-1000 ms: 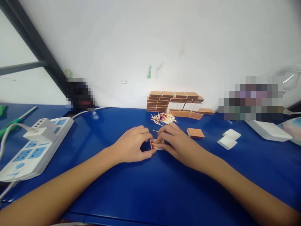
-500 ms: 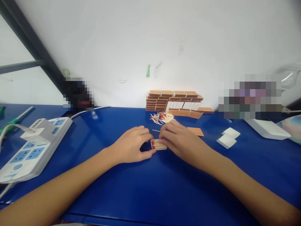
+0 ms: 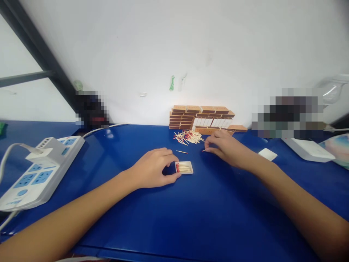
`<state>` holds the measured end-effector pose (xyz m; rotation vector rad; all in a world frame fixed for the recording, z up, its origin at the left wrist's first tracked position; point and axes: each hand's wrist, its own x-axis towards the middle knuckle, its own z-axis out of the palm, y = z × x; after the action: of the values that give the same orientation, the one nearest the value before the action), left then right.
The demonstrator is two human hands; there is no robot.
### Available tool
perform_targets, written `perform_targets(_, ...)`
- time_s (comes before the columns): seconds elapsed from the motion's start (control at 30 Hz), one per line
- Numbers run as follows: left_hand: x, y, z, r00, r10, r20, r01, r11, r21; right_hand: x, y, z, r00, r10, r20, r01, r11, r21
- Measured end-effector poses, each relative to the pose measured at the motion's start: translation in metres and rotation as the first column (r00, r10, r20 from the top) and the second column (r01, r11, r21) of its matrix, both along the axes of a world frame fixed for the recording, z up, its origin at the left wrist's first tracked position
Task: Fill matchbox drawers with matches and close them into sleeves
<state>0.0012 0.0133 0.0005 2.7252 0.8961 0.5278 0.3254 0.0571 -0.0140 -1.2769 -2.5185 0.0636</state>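
A white power strip (image 3: 56,178) runs slantwise along the left side of the blue worktop (image 3: 163,225), with a plug and white cable on it; right of it, the left hand (image 3: 155,167) rests palm down, its thumb and forefinger parted around the left end of an open matchbox tray (image 3: 190,172), one at each corner, the other fingers close together; the tray lies flat near the middle of the worktop, well in from the front edge, holding a row of matches with their red heads to the left; it looks like thin card, so light, easily slid and likely to buckle under a hard squeeze; its short ends or corners seem the best hold.

Just beyond the tray lies a single loose match (image 3: 182,152), and behind that a jumbled heap of matches (image 3: 191,137) towards the back edge; each stick looks stiff yet easily snapped, best pinched at the middle of the wood; stacked matchboxes (image 3: 181,119) stand beside the wall, just behind the heap, and look quick to topple if knocked.

To the right, the right hand (image 3: 229,147) has thumb and forefinger pinched together on what seems to be a match, only its red tip showing; between it and the tray runs a strip of worktop wide enough for the fingers; beyond the wrist, a small white piece (image 3: 268,154) narrows the room towards the right.
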Motion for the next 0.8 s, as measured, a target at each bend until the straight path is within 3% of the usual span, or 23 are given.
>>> perform_targets(0.1,0.001,-0.002,0.001,1.0,-0.013,-0.008,0.013,1.0,0.022,-0.017,-0.004,0.0,0.999,-0.008,-0.044,0.009,1.0,0.023)
perform_targets(0.23,0.003,-0.005,0.001,0.999,-0.032,-0.023,0.033,0.998,0.049,-0.059,-0.02,0.003,0.977,0.009,-0.213,0.002,0.999,0.054)
perform_targets(0.33,0.003,-0.006,0.002,0.999,-0.024,-0.036,0.026,0.997,0.074,-0.082,-0.031,0.006,0.977,0.043,-0.211,-0.035,0.998,0.044)
perform_targets(0.6,-0.001,-0.001,0.001,0.998,0.059,-0.026,-0.056,0.993,0.103,-0.088,-0.06,0.02,0.968,0.081,-0.238,-0.094,0.995,-0.045)
perform_targets(0.8,0.003,-0.006,0.0,0.998,0.002,-0.064,0.007,0.991,0.135,-0.087,-0.036,0.007,0.939,0.002,-0.344,0.001,1.0,0.008)
